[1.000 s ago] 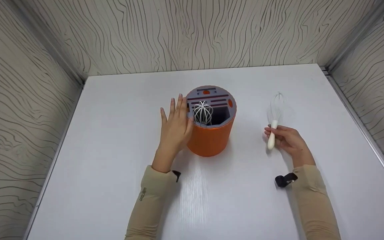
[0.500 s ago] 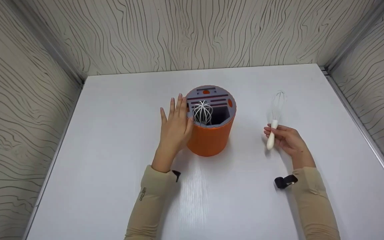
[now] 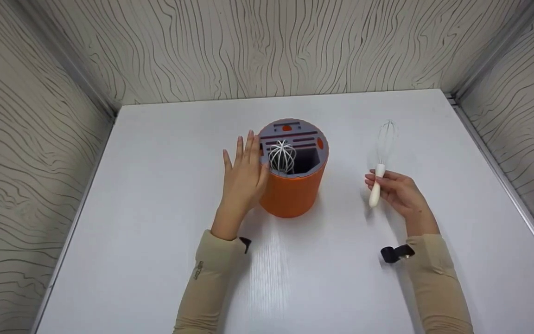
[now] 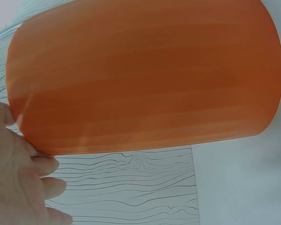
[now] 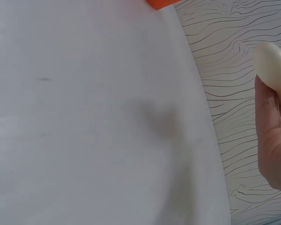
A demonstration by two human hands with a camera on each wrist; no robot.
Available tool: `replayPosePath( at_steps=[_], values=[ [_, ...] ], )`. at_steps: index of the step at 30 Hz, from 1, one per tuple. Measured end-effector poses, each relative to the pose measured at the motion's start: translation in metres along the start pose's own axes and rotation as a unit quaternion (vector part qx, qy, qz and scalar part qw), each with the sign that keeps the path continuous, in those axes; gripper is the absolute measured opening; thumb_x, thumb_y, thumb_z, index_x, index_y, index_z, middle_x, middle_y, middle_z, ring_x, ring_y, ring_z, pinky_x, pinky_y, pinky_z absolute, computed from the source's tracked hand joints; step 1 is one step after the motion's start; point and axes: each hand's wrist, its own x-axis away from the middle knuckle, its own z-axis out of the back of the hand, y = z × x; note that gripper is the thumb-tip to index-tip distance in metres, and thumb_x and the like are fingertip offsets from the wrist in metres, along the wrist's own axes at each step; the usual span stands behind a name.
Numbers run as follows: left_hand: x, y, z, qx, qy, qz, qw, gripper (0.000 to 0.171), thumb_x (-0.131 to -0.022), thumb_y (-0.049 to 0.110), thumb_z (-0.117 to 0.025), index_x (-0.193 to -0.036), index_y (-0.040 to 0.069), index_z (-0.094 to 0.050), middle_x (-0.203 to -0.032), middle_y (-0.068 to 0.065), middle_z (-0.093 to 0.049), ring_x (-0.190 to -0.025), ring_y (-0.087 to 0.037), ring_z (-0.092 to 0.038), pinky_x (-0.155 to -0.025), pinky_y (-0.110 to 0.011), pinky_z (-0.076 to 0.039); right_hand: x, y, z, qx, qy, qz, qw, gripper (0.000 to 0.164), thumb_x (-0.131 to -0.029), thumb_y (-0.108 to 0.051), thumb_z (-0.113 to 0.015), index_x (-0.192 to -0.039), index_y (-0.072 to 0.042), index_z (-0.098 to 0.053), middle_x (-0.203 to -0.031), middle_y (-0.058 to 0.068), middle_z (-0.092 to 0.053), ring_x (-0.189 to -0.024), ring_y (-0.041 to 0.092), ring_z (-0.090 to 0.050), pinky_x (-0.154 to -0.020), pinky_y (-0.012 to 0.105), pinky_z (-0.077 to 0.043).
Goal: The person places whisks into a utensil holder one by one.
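An orange round utensil holder [image 3: 290,197] with a grey slotted top stands on the table. In its front-left opening sits one whisk [image 3: 282,157], wire loops up, its handle hidden inside. My left hand [image 3: 244,183] rests against the holder's left side with straight, spread fingers; in the left wrist view, the fingertips [image 4: 54,187] show at the holder's rim end. To the right, my right hand [image 3: 399,192] pinches the cream handle of a second whisk [image 3: 374,192] between thumb and fingers. That whisk's thin wires point away from me, and the rounded handle end [image 5: 270,65] shows in the right wrist view.
A white table [image 3: 155,232] lies under both hands. Wood-grain panels [image 3: 267,46] close it in at the back and both sides. Beside the whisk, the holder's top has a dark wide opening [image 3: 306,160] and several narrow slots.
The whisk in my right hand has risen a little and its wire end has shifted farther from me. My left hand and the holder have stayed where they were.
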Motion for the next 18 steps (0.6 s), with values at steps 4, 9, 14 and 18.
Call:
replayPosePath(
  at_steps=[4,9,14,18],
  values=[
    [-0.001,0.000,0.000,0.000,0.001,0.000,1.0000,0.061,-0.097,0.030,-0.033,-0.149,0.001,-0.021,-0.156,-0.012,-0.018,-0.143,-0.033,-0.012,-0.108,-0.061,-0.004,0.000,-0.003,-0.004,0.005,-0.010,0.010,1.000,0.024,-0.093,0.009,-0.047,-0.102,0.002,-0.069,-0.097,0.016,-0.070,-0.091,0.023,-0.068,-0.082,0.031,-0.052],
    [-0.002,0.000,-0.001,-0.003,0.000,0.002,1.0000,0.061,-0.097,0.030,-0.033,-0.149,0.001,-0.021,-0.156,-0.012,-0.018,-0.143,-0.032,-0.012,-0.108,-0.062,-0.005,0.001,-0.006,-0.010,0.013,-0.022,0.022,0.999,0.025,-0.093,0.010,-0.047,-0.103,0.002,-0.068,-0.098,0.016,-0.070,-0.090,0.022,-0.068,-0.082,0.030,-0.052],
    [-0.003,0.000,-0.001,-0.004,-0.002,0.004,1.0000,0.061,-0.097,0.030,-0.033,-0.150,0.002,-0.020,-0.156,-0.011,-0.017,-0.143,-0.032,-0.012,-0.108,-0.061,-0.005,0.003,-0.009,-0.016,0.019,-0.025,0.029,0.999,0.025,-0.093,0.010,-0.047,-0.103,0.001,-0.069,-0.097,0.015,-0.070,-0.090,0.022,-0.068,-0.082,0.030,-0.052],
    [-0.001,0.000,-0.001,-0.005,-0.004,0.007,1.0000,0.061,-0.097,0.030,-0.033,-0.150,0.003,-0.020,-0.156,-0.010,-0.016,-0.143,-0.031,-0.010,-0.109,-0.061,-0.004,0.004,-0.008,-0.020,0.022,-0.031,0.039,0.999,0.026,-0.093,0.011,-0.046,-0.104,0.003,-0.068,-0.097,0.015,-0.070,-0.091,0.023,-0.068,-0.082,0.031,-0.052]
  ],
)
